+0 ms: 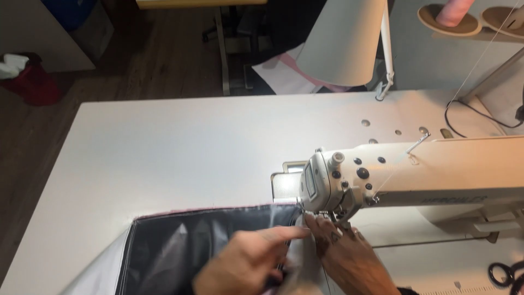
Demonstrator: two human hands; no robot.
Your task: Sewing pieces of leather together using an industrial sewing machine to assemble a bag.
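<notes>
A dark grey shiny fabric [185,240] lies on the white sewing table [180,147], its far edge running under the head of a white industrial sewing machine [415,172]. My left hand [245,262] rests flat on the fabric, index finger stretched toward the needle area [319,216]. My right hand [349,254] presses the fabric just in front of the presser foot, fingertips touching it. A thin pink edge shows along the fabric's far side.
A white lamp shade [341,41] hangs over the table's far edge. Black scissors [507,273] lie at the right. Thread spools [453,16] stand at the top right, a black cable [475,117] nearby. A red bag [30,82] sits on the wooden floor.
</notes>
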